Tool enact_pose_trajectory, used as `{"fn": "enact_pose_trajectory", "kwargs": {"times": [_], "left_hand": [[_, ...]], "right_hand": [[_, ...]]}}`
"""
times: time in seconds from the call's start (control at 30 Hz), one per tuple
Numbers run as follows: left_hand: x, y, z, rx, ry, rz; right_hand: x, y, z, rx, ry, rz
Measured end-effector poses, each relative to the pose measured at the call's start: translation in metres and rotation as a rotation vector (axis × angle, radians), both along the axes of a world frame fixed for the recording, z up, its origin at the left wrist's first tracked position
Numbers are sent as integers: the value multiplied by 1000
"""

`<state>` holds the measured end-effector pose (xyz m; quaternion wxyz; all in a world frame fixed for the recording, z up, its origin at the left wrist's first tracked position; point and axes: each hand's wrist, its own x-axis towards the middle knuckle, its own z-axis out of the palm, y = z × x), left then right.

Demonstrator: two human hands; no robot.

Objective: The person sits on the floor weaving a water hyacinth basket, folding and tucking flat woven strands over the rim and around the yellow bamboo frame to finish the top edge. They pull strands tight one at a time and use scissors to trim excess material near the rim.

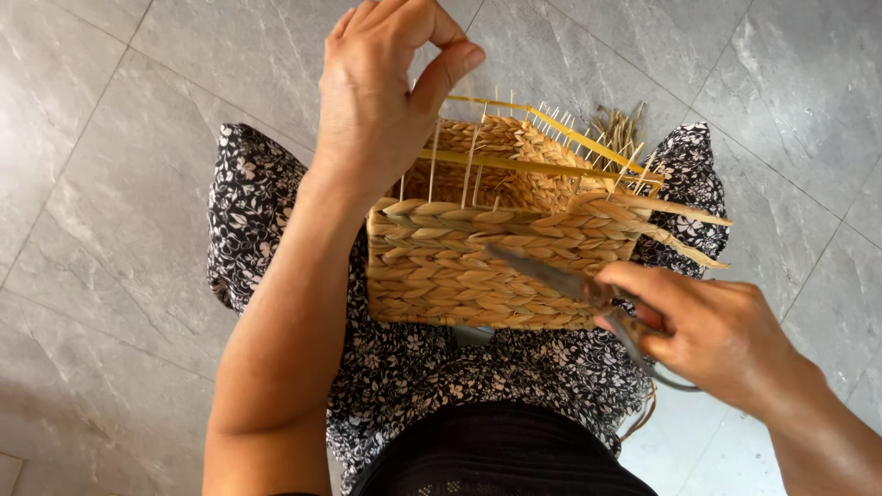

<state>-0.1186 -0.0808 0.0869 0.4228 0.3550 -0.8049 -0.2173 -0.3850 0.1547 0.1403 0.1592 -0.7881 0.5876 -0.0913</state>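
1. Head view, centre of the frame: a half-woven basket (487,266) of braided straw rests on the person's lap, on a black-and-white floral skirt (266,220). The near wall is finished; thin upright stakes (473,161) and flat yellow strips (551,170) stand bare above the braid, so the rim looks unfinished. The lap probably serves to keep the basket steady and close.

2. Upper centre: the left hand (386,92) hovers over the basket's upper left corner, thumb and fingers pinched together. It seems to hold the tip of one stake, though the stake is too thin to be sure. Holding it taut would keep it apart from its neighbours.

3. Lower right: the right hand (717,335) is closed around the handles of metal scissors (560,276). The blades point up and left, lying across the basket's near wall, just below the rim.

4. The basket lies between both hands, below the left and to the left of the right.

5. Grey stone floor tiles (110,276) surround the lap.
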Motion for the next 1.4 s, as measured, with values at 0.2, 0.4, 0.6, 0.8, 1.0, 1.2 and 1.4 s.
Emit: {"fn": "enact_pose_trajectory", "kwargs": {"times": [0.2, 0.4, 0.6, 0.8, 1.0, 1.2, 1.4], "left_hand": [[23, 14, 11, 126, -96, -217], [19, 19, 8, 15, -173, -211], [8, 17, -4, 16, -177, -273], [-2, 21, -11, -15, -158, -242], [-6, 5, 1, -89, -199, 35], [7, 30, 19, -298, -9, 151], [32, 83, 11, -103, -90, 12]], "right_hand": [[8, -28, -1, 359, 139, -462], [28, -45, 5, 359, 55, -408], [36, -60, 9, 344, 64, -392], [29, -59, -10, 152, -28, -213], [22, -33, -19, 321, 196, -288], [8, -11, -18, -3, -268, -251], [21, -13, -42, -170, -301, 102]]}}
